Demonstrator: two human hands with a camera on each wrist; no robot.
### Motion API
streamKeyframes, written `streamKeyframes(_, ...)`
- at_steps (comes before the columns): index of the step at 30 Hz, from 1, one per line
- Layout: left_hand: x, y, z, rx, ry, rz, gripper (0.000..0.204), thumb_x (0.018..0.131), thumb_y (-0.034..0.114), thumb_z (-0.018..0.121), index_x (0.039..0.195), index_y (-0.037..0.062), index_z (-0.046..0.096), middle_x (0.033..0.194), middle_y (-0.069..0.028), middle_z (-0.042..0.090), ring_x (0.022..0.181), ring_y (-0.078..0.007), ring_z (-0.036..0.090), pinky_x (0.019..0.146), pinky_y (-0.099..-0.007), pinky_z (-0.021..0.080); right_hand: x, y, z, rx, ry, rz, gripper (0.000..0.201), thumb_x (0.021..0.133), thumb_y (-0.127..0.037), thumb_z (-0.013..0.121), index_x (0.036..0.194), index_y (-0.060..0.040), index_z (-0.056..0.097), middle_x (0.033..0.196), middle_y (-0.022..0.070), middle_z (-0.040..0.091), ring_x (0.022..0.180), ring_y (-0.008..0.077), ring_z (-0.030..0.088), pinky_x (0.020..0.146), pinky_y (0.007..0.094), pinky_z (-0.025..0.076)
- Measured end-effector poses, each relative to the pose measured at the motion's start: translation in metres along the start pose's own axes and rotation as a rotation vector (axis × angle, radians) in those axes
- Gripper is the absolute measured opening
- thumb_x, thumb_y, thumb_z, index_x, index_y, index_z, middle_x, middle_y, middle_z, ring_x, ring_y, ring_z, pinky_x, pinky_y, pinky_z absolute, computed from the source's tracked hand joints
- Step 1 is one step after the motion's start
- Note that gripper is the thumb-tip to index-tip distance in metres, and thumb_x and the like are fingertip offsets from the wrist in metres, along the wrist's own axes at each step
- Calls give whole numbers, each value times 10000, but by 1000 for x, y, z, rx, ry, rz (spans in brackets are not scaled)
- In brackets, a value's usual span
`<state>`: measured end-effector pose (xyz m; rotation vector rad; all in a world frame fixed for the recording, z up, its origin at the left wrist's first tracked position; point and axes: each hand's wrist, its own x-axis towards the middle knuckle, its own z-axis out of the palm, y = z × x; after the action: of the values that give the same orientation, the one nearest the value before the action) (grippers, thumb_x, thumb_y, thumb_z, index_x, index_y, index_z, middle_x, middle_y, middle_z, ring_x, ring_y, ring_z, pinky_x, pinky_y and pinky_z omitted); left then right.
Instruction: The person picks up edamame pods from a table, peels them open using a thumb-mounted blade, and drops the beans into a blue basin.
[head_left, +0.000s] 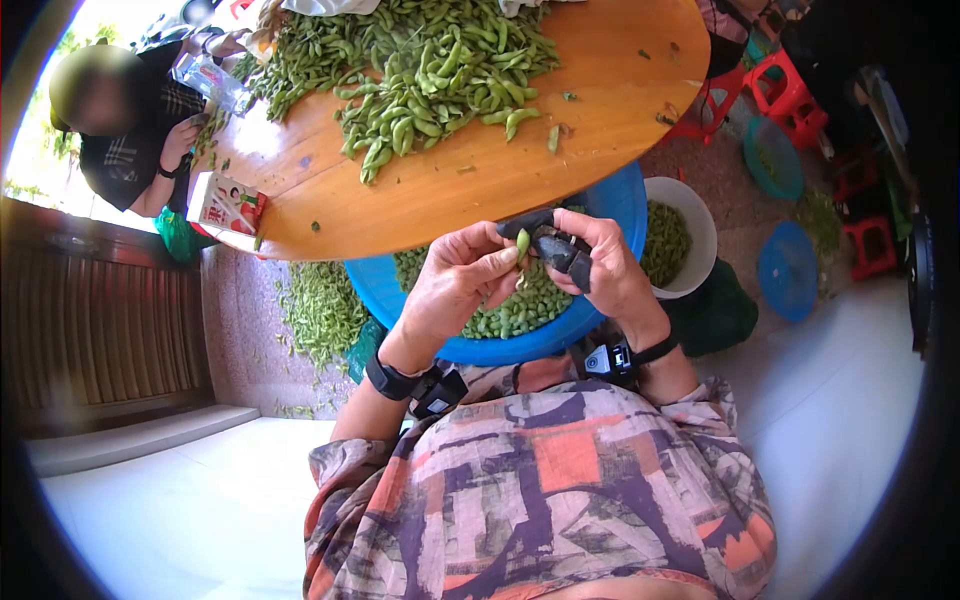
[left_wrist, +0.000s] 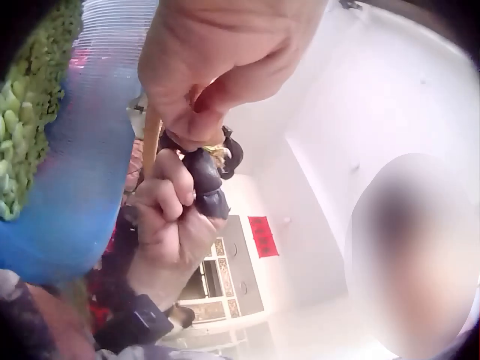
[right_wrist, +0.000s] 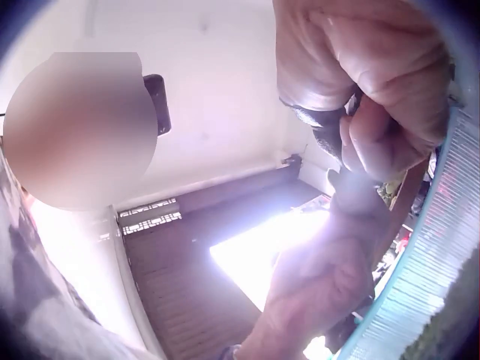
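In the head view the left hand (head_left: 449,283) pinches a green pod (head_left: 522,243) between thumb and fingers. Close beside it, the right hand (head_left: 612,272), with black coverings (head_left: 566,258) on some fingers, is curled at the pod's other side. Both hands meet above a blue basin (head_left: 468,350) of shelled green beans (head_left: 520,312). The left wrist view has the left hand (left_wrist: 225,60) above the right hand (left_wrist: 169,217), their fingertips together. In the right wrist view the fingers overlap and mostly hide the pod.
A wooden table (head_left: 610,110) carries a heap of pods (head_left: 430,75) and a red-and-white carton (head_left: 228,204). A white bucket (head_left: 706,240) stands right of the basin. Pods (head_left: 325,312) lie on the floor at left. Another person (head_left: 130,140) is at the table's left; red stools (head_left: 785,95) stand at right.
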<state>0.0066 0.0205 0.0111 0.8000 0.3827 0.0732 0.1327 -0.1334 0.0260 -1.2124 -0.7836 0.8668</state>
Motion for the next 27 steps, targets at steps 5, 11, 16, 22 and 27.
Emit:
streamKeyframes(5,-1,-7,8,235,65,287,37,913,12,611,942,-10,605,705,-61,617,538,-99,552,448,-211,412,-8,-8,4,-148,-7,-6,264,833,-2,421,996,0,629,696,-11,535,608,40,488,535,207,386)
streamKeyframes(11,-4,-15,13,297,133,364,29,896,-16,620,924,-24,622,696,-60,614,500,-111,532,430,-220,386,-6,0,6,-341,78,-130,256,756,71,474,988,60,580,773,75,484,723,128,475,661,240,408)
streamKeyframes(16,-6,-14,20,375,181,391,29,894,-13,626,917,-25,613,665,-58,607,504,-101,536,431,-214,391,-10,-6,8,-310,64,-63,274,731,89,451,975,67,572,782,94,473,727,145,463,671,248,404)
streamKeyframes(22,-7,-14,3,78,68,174,81,887,1,634,963,-9,605,731,-81,638,501,-96,535,429,-206,387,-9,-4,-2,-193,8,-53,232,811,10,431,963,36,604,703,9,507,610,80,467,555,222,386)
streamKeyframes(27,-6,-22,-7,-196,-66,-17,146,869,13,655,1002,9,595,845,-110,677,492,-87,510,408,-191,330,-9,5,-7,173,-122,129,261,906,-64,377,953,-15,630,623,-10,529,515,39,438,469,205,334)
